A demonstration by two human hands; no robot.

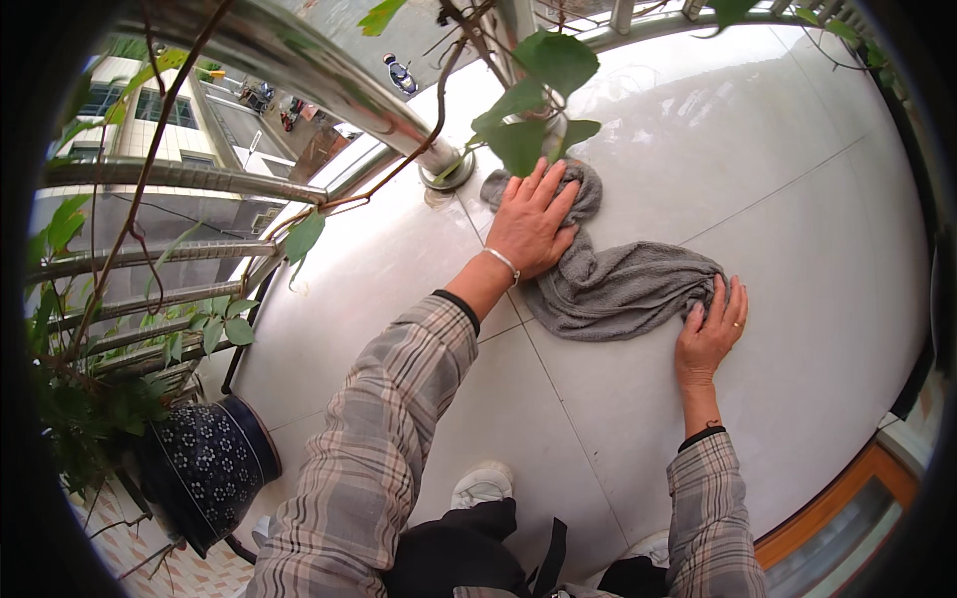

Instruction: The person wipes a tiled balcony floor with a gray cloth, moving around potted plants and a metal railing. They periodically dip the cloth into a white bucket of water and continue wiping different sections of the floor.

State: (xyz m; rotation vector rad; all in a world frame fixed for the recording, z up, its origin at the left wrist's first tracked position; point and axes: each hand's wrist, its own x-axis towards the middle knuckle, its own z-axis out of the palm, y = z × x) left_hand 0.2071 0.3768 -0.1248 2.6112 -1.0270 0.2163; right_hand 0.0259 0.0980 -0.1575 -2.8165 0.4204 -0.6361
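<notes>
A long grey cloth [620,291] lies bunched and twisted across white floor tiles [777,284]. My left hand [532,220] presses flat on its upper end, fingers spread, close to the foot of a metal railing post. At the cloth's right end rests my right hand [712,321], with the fingers curved over gathered folds; part of the grip is hidden under the palm.
A shiny metal railing [336,90] with climbing vines runs along the left and top. Green leaves [523,134] hang just above my left hand. A dark flower-patterned pot [213,467] stands at lower left. An orange-brown frame [845,504] edges the lower right.
</notes>
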